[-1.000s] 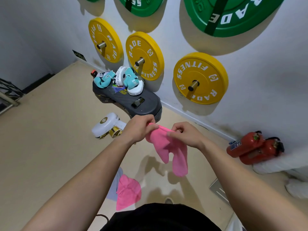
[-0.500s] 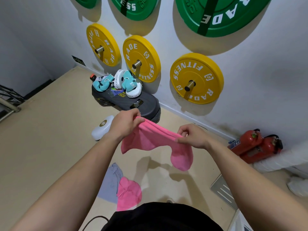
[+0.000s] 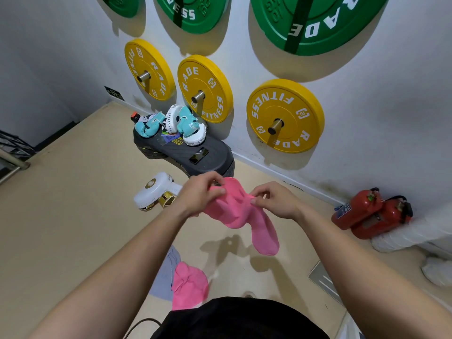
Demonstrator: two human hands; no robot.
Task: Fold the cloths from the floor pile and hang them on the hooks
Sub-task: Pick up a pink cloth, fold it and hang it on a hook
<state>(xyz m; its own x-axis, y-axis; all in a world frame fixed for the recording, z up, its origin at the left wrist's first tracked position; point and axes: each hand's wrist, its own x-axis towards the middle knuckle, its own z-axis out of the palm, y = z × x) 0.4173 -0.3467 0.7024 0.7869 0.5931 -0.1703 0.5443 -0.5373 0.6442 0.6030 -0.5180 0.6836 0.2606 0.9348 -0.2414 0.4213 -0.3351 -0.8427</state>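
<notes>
Both hands, left hand (image 3: 199,195) and right hand (image 3: 274,200), pinch the pink cloth (image 3: 241,216) in mid-air above the floor pile (image 3: 186,281); the loose hanging end may slip from either grip and spoil the fold.

1 head-worn wide-angle view looks steeply down, close over the forearms, toward floor (image 3: 61,216) and wall (image 3: 367,106).

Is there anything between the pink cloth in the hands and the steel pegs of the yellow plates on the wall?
Nothing visible blocks it. The pink cloth hangs in the air between the left hand and right hand. The dark platform with boxing gloves stands below the peg, not in the path.
</notes>
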